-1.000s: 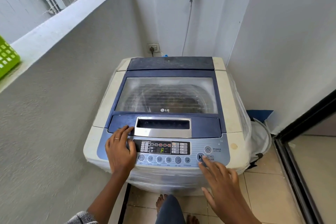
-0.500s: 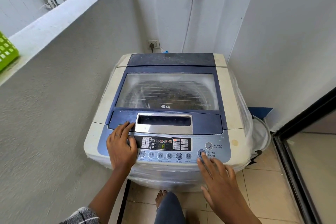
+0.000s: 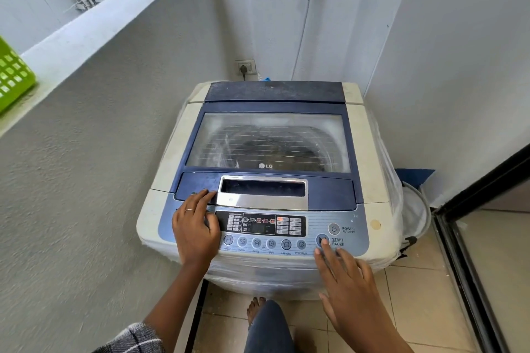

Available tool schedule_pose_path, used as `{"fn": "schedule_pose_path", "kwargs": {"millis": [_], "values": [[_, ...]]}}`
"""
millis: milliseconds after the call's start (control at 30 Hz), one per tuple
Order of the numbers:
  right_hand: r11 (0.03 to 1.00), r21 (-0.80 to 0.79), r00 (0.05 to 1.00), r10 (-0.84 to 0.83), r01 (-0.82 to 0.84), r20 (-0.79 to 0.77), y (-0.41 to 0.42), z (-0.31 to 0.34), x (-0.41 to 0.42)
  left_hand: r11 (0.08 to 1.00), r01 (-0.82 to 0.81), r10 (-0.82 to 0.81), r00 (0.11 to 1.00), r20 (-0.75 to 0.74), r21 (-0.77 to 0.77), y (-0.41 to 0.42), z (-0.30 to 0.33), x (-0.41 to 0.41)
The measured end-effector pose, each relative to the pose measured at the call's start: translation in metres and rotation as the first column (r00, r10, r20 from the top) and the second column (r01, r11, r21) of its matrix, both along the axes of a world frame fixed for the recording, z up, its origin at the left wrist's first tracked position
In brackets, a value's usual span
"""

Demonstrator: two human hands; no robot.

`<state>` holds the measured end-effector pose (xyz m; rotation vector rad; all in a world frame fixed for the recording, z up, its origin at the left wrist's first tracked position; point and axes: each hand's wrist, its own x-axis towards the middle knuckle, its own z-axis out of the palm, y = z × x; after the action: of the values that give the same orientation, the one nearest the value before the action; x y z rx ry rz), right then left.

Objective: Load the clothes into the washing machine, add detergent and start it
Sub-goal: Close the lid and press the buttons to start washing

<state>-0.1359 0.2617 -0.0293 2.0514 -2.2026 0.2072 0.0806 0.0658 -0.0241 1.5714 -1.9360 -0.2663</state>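
The right hand (image 3: 348, 281) is reaching in with fingers straight, its forefinger tip resting on the start button (image 3: 321, 239); one firm, square press should do, clear of the power button (image 3: 333, 229) just beyond. The left hand (image 3: 195, 228) is lying flat, gripping nothing, steadying the washer (image 3: 372, 152). Further back, the lid (image 3: 268, 142) is sitting closed over a dark load.

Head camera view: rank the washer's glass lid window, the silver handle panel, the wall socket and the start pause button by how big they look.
1. glass lid window
2. silver handle panel
3. wall socket and start pause button, which look alike; the socket is farther away, so I won't rank these two.
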Motion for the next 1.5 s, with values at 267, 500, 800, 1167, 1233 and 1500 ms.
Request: {"fn": "schedule_pose_path", "kwargs": {"millis": [267,500,800,1167,1233,1500], "values": [[1.000,0.020,1.000,-0.009,0.009,0.005,-0.004,0.010,0.000,1.000,-0.004,0.004,1.000,0.000,0.003,0.000,0.000,0.000],[0.999,0.005,0.993,0.044,-0.044,-0.105,-0.013,0.019,-0.001,1.000,-0.012,0.012,1.000,-0.006,-0.001,0.000,-0.001,0.000],[0.999,0.030,0.999,0.036,-0.035,-0.019,-0.025,0.038,0.011,1.000,-0.014,0.014,1.000,-0.014,-0.008,0.000,-0.003,0.000],[0.994,0.111,0.997,0.007,-0.016,0.074,-0.009,0.029,-0.004,1.000,-0.012,0.012,1.000,-0.006,0.002,0.000,-0.003,0.001],[0.990,0.144,0.996,-0.016,0.003,0.089,-0.006,0.023,-0.003,1.000,-0.013,0.013,1.000,-0.006,0.002,0.000,-0.003,0.001],[0.985,0.173,0.992,-0.030,0.008,0.123,0.000,0.006,0.002,1.000,-0.015,0.015,1.000,-0.005,0.009,0.000,-0.003,0.001]]}}
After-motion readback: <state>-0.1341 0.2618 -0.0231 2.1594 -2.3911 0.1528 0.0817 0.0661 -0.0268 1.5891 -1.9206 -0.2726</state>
